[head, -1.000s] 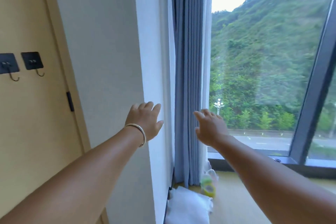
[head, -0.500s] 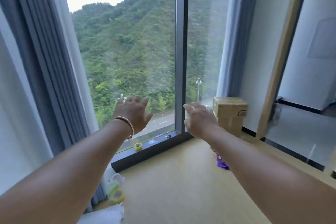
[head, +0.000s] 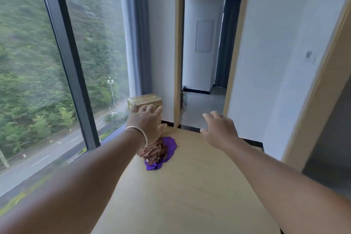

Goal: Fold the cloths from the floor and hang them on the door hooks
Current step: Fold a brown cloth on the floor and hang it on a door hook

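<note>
Window [head: 57, 62]: two large panes split by one dark mullion; wooded hillside and a road outside. View has swung right since the earlier frame, where the window filled the centre; it now sits at left.

Floor [head: 180, 186]: pale wood tone, bare across the lower centre.

Doorway [head: 205, 53]: one open wood-framed opening straight ahead, now fully in view, previously only at the right edge. Small sign above the frame; characters too blurred to read.

Curtain [head: 136, 34]: one grey-blue drape in the corner between window and doorway.

Cardboard box [head: 145, 100]: one, on the floor in that corner. The printed mark seen earlier is hidden behind the left hand.

Cloths: two, crumpled in one heap on the floor near the window, in front of the box. Brown cloth [head: 152, 153] lies on top of purple cloth [head: 167, 148]. Earlier only a purple edge showed.

Left hand [head: 147, 121]: fingers spread, holding nothing, raised over the heap; one bangle on the wrist.

Right hand [head: 220, 129]: fingers spread and relaxed, holding nothing, apart from the cloths.
</note>
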### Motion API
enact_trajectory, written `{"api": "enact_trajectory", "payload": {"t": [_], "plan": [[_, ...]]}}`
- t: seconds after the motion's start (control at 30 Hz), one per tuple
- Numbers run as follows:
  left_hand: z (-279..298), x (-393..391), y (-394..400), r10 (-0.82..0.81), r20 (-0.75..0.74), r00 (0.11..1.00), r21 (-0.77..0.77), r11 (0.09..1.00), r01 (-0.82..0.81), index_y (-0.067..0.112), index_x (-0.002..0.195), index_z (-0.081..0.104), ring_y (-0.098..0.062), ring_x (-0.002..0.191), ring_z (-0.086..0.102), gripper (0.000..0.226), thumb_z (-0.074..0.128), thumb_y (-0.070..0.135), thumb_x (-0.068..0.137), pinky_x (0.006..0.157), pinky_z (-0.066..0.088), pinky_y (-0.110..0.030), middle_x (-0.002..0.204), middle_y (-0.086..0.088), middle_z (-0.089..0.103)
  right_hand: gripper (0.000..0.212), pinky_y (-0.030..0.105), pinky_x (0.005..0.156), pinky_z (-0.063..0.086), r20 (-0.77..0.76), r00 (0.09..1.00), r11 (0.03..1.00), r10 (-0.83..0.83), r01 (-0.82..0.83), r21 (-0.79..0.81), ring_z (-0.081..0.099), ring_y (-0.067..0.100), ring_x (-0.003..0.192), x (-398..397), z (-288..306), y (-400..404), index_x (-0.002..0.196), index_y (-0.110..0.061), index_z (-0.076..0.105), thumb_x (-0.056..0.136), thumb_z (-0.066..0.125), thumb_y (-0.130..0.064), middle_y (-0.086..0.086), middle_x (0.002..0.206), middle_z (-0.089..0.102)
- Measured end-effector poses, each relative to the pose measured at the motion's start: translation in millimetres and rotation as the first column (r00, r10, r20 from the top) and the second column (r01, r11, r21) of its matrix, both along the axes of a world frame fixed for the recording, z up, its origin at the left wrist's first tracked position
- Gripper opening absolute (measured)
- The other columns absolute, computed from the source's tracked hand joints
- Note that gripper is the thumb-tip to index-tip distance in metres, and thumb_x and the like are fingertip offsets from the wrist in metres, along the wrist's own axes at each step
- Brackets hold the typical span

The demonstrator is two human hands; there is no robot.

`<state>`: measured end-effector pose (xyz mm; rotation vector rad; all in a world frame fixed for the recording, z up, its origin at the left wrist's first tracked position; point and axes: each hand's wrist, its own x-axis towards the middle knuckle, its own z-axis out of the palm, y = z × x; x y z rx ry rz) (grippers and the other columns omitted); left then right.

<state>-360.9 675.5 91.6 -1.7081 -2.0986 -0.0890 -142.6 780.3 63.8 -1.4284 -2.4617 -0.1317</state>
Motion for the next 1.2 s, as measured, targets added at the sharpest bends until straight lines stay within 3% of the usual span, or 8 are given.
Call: {"api": "enact_trajectory", "payload": {"t": [0.3,0.4,0.53,0.87,1.2], "plan": [[20,14,158,-0.287,-0.014,0.958,0.081,0.954,0.287,0.025,0.147,0.023,-0.023,0.135,0.037,0.063,0.027,0.059,0.094,0.114,0.019,-0.053,0.144,-0.002,0.042,0.046,0.039,0.101,0.034,-0.012,0.963,0.961,-0.269,0.270,0.065,0.043,0.026,0.124,27,37,104,0.138,-0.021,0.039,0.094,0.043,-0.035,0.006,0.143,0.038],[14,15,201,-0.337,0.008,0.941,0.072,0.939,0.336,0.024,0.148,0.023,-0.022,0.137,0.035,0.064,0.027,0.059,0.095,0.115,0.018,-0.052,0.147,-0.002,0.040,0.051,0.038,0.104,0.032,-0.014,0.948,0.947,-0.317,0.317,0.048,0.040,0.024,0.128,30,33,128,0.144,-0.022,0.033,0.095,0.043,-0.035,0.005,0.148,0.032],[0,25,250,-0.382,0.053,0.923,0.033,0.924,0.381,0.025,0.149,0.019,-0.023,0.139,0.033,0.064,0.026,0.059,0.095,0.116,0.017,-0.053,0.149,-0.002,0.037,0.053,0.038,0.110,0.026,0.058,0.935,0.936,-0.351,0.351,0.011,0.037,0.024,0.131,34,9,151,0.145,-0.023,0.030,0.095,0.043,-0.035,0.005,0.151,0.027],[-25,72,362,-0.483,0.110,0.869,-0.014,0.873,0.487,0.025,0.147,0.022,-0.023,0.136,0.034,0.062,0.027,0.059,0.095,0.115,0.015,-0.054,0.143,0.000,0.040,0.054,0.040,0.111,0.025,0.070,0.889,0.889,-0.453,0.456,-0.039,0.034,0.023,0.134,80,-13,234,0.146,-0.025,0.028,0.096,0.043,-0.037,0.004,0.154,0.024],[-21,137,519,-0.479,0.046,0.877,-0.028,0.877,0.481,0.024,0.149,0.020,-0.023,0.139,0.032,0.064,0.026,0.060,0.095,0.116,0.015,-0.055,0.147,-0.002,0.037,0.055,0.041,0.113,0.022,0.067,0.908,0.909,-0.414,0.416,-0.023,0.032,0.022,0.135,142,-19,393,0.147,-0.024,0.026,0.096,0.043,-0.037,0.004,0.153,0.024]]}}
